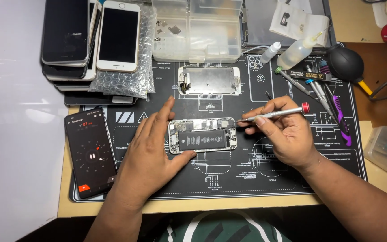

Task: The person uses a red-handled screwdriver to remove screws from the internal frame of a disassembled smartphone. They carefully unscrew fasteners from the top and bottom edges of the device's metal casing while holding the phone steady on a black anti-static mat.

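Note:
An opened phone body [202, 135] with its black battery showing lies in the middle of the black repair mat [247, 179]. My left hand [151, 152] rests flat on the mat, thumb and fingers bracing the phone's left end. My right hand [283, 134] grips a silver screwdriver [274, 115] with a red cap, its tip pointing left at the phone's upper right corner. The removed screen panel [209, 81] lies face down just behind the phone.
A black phone [90, 152] showing a stopwatch lies at the mat's left edge. Several stacked phones [88, 40] sit on bubble wrap at the back left. A clear parts box [196, 29], dropper bottles [294, 54], more screwdrivers [319, 87] and a black air blower [346, 65] stand behind.

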